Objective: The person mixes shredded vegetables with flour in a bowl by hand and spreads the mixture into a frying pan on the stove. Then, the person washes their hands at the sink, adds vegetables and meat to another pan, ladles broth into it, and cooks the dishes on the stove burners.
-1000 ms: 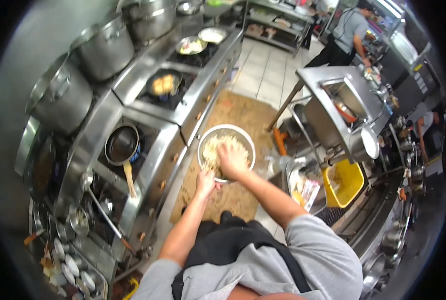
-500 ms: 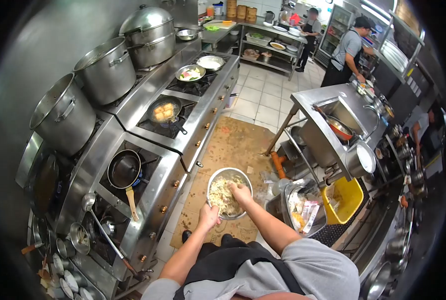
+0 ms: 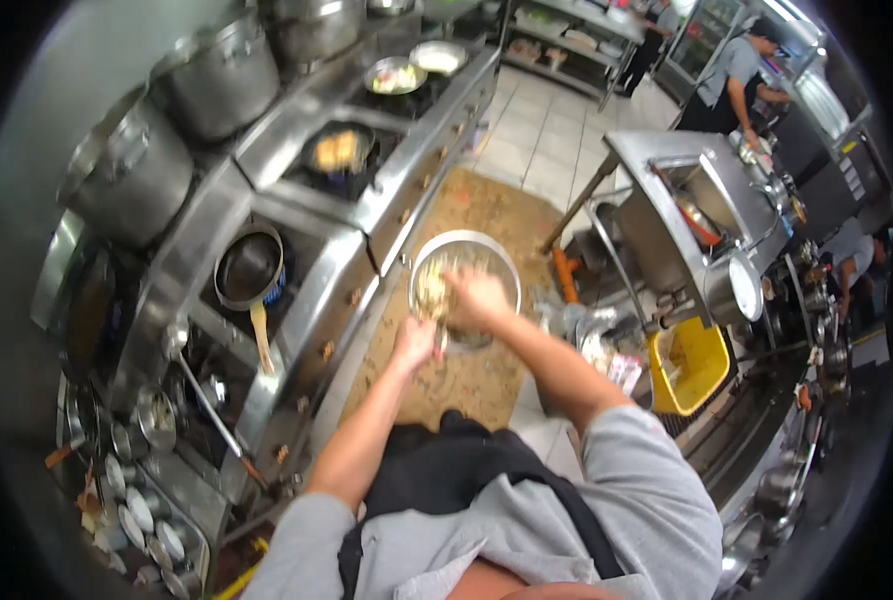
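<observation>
A round metal bowl (image 3: 513,279) is held in front of me, above the brown floor mat. Pale shredded food (image 3: 433,287) is heaped at its left side, while bare metal shows at the right. The fingers of my left hand (image 3: 419,341) are closed on the bowl's near-left rim. Inside the bowl, my right hand (image 3: 481,298) reaches to the shreds; motion smears its fingers, so their grip cannot be made out.
Along the left runs a stove with a wooden-handled pan (image 3: 250,265), a pan of golden pieces (image 3: 338,152) and large pots (image 3: 217,80). To the right are a metal sink (image 3: 657,240) and a yellow bin (image 3: 689,366). A co-worker (image 3: 732,85) stands farther back.
The view has tipped downward, and the bowl appears higher and larger. The food has gathered toward the bowl's left side, baring metal at the right. My right hand stays in the bowl.
</observation>
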Action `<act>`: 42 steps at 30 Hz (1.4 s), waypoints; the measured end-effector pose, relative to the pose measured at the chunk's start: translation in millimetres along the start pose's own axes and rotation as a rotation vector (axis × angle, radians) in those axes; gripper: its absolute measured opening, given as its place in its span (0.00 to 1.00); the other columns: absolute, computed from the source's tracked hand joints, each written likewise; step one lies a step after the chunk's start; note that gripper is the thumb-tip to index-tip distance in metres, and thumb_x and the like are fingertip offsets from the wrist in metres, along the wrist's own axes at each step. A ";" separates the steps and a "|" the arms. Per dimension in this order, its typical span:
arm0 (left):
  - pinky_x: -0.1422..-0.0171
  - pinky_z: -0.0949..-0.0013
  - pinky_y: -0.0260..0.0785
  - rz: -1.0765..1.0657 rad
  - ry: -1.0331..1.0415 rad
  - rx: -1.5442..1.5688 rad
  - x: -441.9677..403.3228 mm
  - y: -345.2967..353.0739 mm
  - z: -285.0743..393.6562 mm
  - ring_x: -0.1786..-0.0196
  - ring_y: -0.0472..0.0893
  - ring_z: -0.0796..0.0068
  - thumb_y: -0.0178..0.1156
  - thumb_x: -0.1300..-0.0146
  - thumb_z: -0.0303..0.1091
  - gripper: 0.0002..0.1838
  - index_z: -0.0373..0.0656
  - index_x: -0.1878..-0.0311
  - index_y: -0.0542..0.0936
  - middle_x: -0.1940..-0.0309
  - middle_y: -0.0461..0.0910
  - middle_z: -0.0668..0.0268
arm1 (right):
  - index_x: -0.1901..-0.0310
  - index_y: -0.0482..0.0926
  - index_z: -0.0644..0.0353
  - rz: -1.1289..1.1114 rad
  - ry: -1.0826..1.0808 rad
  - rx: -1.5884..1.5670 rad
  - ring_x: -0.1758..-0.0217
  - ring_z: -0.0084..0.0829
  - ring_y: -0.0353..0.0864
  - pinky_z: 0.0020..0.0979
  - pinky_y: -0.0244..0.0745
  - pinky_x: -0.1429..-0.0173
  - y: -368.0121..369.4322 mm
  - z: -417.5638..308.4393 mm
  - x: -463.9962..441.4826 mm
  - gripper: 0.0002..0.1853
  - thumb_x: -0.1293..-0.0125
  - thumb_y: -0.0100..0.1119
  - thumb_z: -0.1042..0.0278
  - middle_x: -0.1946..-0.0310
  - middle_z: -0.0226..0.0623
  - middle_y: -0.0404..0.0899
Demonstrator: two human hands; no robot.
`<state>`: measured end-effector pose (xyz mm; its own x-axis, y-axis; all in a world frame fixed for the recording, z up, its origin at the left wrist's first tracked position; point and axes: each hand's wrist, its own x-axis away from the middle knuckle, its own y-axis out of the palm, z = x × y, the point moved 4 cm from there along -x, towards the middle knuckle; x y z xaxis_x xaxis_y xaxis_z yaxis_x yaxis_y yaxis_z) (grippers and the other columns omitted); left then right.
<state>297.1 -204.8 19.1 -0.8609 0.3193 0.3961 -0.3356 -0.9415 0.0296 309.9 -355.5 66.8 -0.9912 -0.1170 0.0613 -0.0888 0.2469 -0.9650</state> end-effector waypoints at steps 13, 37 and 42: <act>0.78 0.65 0.74 0.021 0.012 0.069 -2.5 -16.5 20.2 0.84 0.79 0.67 0.49 0.37 0.32 0.17 0.23 0.71 0.78 0.82 0.79 0.53 | 0.45 0.80 0.58 0.261 0.084 -0.439 0.47 0.45 0.83 0.40 0.75 0.43 -116.1 -1.1 -3.6 0.28 0.51 0.68 0.60 0.51 0.50 0.83; 0.85 0.70 0.65 -0.048 -0.058 0.059 18.1 -3.3 7.2 0.88 0.72 0.72 0.43 0.37 0.29 0.15 0.32 0.70 0.77 0.85 0.76 0.58 | 0.60 0.83 0.54 -0.001 -0.085 0.240 0.53 0.42 0.83 0.42 0.75 0.52 -37.3 -18.3 -31.9 0.13 0.49 0.61 0.64 0.67 0.42 0.85; 0.84 0.70 0.63 -0.096 -0.055 0.140 11.4 -0.2 3.8 0.87 0.72 0.73 0.46 0.34 0.32 0.14 0.32 0.68 0.77 0.83 0.77 0.58 | 0.61 0.85 0.51 -0.258 -0.301 0.267 0.52 0.41 0.84 0.45 0.75 0.50 -11.8 -41.3 -11.0 0.17 0.53 0.63 0.56 0.67 0.38 0.85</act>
<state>288.8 -201.4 27.1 -0.8039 0.4062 0.4344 -0.3558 -0.9138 0.1960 317.8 -317.3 88.0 -0.8643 -0.4248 0.2692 -0.2611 -0.0785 -0.9621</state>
